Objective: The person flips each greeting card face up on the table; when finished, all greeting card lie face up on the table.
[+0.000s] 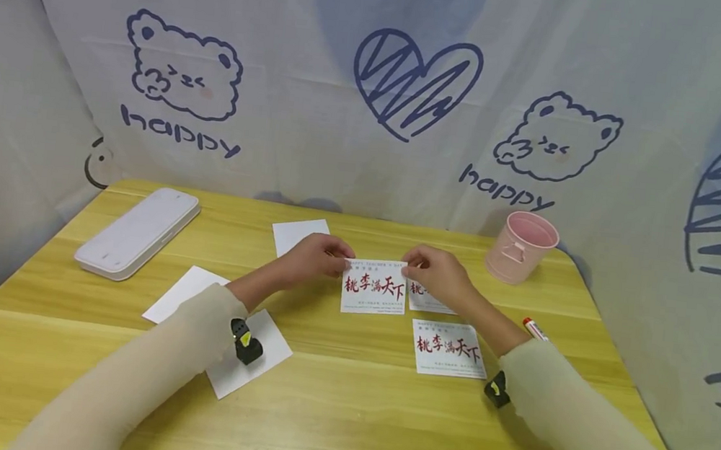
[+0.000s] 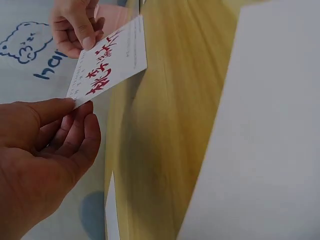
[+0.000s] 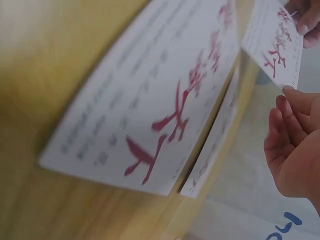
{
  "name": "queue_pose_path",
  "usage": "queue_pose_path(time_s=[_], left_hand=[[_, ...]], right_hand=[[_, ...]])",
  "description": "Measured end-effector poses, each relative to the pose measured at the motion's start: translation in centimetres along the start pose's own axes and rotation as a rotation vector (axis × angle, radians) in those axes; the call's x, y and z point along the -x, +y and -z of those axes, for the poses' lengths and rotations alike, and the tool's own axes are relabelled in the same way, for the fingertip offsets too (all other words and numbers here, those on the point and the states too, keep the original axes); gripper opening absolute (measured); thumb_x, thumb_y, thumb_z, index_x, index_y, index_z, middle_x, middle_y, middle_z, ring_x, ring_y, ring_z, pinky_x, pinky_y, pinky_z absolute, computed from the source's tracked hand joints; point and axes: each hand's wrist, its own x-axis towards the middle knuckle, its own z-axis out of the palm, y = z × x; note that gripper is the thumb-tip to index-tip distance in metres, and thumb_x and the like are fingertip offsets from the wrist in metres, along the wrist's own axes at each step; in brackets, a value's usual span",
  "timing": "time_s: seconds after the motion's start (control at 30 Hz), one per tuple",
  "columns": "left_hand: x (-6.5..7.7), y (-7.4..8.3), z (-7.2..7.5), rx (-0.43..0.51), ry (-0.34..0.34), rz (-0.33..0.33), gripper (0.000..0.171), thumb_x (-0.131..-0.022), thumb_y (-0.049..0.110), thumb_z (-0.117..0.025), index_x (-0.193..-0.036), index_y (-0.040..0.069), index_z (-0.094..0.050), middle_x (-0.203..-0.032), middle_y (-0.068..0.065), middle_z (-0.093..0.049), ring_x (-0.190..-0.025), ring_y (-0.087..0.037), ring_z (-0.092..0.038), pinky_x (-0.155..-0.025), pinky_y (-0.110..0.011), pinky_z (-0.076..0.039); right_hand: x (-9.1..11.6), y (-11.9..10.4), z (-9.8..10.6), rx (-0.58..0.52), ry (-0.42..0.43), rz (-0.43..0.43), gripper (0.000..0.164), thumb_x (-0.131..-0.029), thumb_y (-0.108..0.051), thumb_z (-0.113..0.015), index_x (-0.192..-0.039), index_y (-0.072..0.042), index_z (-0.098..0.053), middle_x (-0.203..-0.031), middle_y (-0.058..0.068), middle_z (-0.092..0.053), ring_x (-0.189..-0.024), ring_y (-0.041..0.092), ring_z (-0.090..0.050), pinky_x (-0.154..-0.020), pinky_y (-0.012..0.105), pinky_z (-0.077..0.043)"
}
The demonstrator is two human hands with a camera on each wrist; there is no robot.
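Note:
A white card with red Chinese characters [image 1: 374, 286] is held up by its two upper corners, printed side toward me. My left hand [image 1: 318, 256] pinches the upper left corner between thumb and fingers, as the left wrist view also shows. At the upper right corner my right hand [image 1: 439, 272] pinches it the same way. Partly behind the right hand lies a second printed card [image 1: 432, 304] on the table. A third printed card [image 1: 449, 349] lies nearer, below the right forearm, and looms large in the right wrist view.
Blank white cards lie on the left half: one at the back [image 1: 294, 234], one beside the left sleeve [image 1: 181, 293], one under the left wrist [image 1: 266, 353]. A white case [image 1: 138, 232] stands far left. A pink bucket [image 1: 517, 251] and a red-capped marker [image 1: 534, 329] are right.

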Motion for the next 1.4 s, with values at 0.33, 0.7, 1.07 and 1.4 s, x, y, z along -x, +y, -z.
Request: queue_pose_path(time_s=[0.33,0.7,1.07,1.4], left_hand=[[-2.4,-0.6,0.1,-0.302,0.040,-0.047,0.017,-0.096,0.012,-0.066,-0.109,0.005,-0.072,-0.104,-0.009,-0.070,-0.093,-0.019,-0.058,-0.081,-0.030,-0.044],[-4.0,-1.3,0.3,-0.467,0.027,-0.023,0.016,-0.098,0.016,-0.065,-0.109,0.008,-0.073,-0.107,-0.006,-0.070,-0.095,-0.019,-0.056,-0.091,-0.036,-0.045],[-4.1,-1.6,0.1,-0.551,-0.041,-0.008,0.016,-0.097,0.016,-0.067,-0.108,0.007,-0.074,-0.110,-0.007,-0.073,-0.097,-0.020,-0.059,-0.095,-0.038,-0.047],[-4.3,-1.9,0.5,-0.565,-0.030,-0.009,0.015,-0.096,0.018,-0.068,-0.108,0.010,-0.073,-0.109,-0.004,-0.072,-0.096,-0.018,-0.060,-0.093,-0.036,-0.048]], right_hand=[[-2.2,1.3,-0.6,0.093,-0.041,-0.029,0.012,-0.097,-0.024,-0.069,-0.105,-0.016,-0.071,-0.096,0.001,-0.066,-0.082,0.020,-0.055,-0.072,0.033,-0.046],[-3.8,2.4,-1.7,0.158,-0.062,-0.034,0.015,-0.097,-0.024,-0.069,-0.108,-0.015,-0.071,-0.101,0.001,-0.067,-0.085,0.019,-0.057,-0.079,0.034,-0.048],[-4.4,2.7,-2.1,0.260,-0.099,0.014,0.015,-0.095,-0.024,-0.071,-0.106,-0.013,-0.073,-0.098,0.000,-0.068,-0.085,0.017,-0.059,-0.081,0.034,-0.049],[-4.5,2.5,-2.2,0.312,-0.087,0.041,0.022,-0.095,-0.026,-0.071,-0.113,-0.012,-0.073,-0.107,0.003,-0.065,-0.094,0.019,-0.059,-0.090,0.038,-0.050]])
